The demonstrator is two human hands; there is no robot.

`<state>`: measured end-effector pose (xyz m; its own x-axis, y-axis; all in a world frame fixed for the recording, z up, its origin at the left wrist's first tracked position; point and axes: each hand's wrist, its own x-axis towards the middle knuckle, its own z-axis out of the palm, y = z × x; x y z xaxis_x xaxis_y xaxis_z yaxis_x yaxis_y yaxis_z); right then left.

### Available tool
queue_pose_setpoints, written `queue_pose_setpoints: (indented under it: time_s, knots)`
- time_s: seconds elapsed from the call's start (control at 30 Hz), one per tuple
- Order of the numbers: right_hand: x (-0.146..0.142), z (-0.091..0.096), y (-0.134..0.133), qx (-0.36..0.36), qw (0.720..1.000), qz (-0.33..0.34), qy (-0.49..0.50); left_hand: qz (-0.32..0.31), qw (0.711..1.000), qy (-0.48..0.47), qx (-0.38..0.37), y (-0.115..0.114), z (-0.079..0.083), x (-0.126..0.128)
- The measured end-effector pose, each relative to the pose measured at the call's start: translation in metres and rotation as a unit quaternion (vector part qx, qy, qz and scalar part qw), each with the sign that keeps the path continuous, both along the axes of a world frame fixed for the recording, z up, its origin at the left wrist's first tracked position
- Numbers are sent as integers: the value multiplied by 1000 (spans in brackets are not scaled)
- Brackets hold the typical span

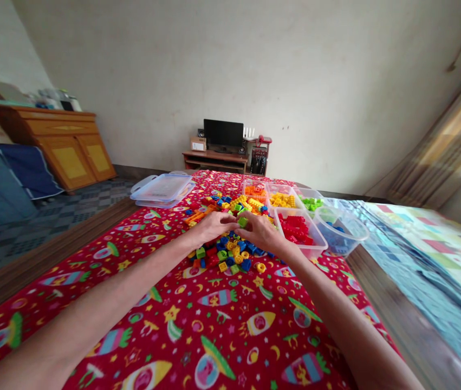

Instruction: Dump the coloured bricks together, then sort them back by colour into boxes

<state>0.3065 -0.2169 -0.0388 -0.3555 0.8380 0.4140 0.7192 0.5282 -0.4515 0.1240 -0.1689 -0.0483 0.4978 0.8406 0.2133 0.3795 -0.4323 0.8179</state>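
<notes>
The right grip (261, 234) was pinching a green toy brick (242, 221) above the loose brick pile (230, 254), the left grip (210, 226) lay open and empty beside it, and a weak pinch could drop the brick, or a careless wrist could bump the clear tray (300, 250).

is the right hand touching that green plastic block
Touching. The head view shows the fingertips of the right hand pressed against the bright green square plastic building block, with no gap visible between them.

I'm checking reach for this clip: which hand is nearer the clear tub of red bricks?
Right hand: nearer, just left of the clear tub of red bricks. Left hand: farther left, with the right hand between it and the tub.
</notes>
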Motion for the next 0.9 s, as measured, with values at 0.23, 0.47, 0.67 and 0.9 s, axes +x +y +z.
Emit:
queue_pose_setpoints:
  time_s: [0.23,0.47,0.67,0.9]
  knots:
    - [-2,3,-1,-27,1000,3,-3,-18,992,-63,-112,-7,-1,3]
    - [-4,6,-3,-47,999,-1,17,-26,992,-57,-111,-7,-5,4]
    - [0,4,1,-36,997,-28,55,-114,972,-107,-178,-14,5,3]
    - [1,3,2,-37,996,-41,63,-120,982,-75,-122,-6,-1,1]
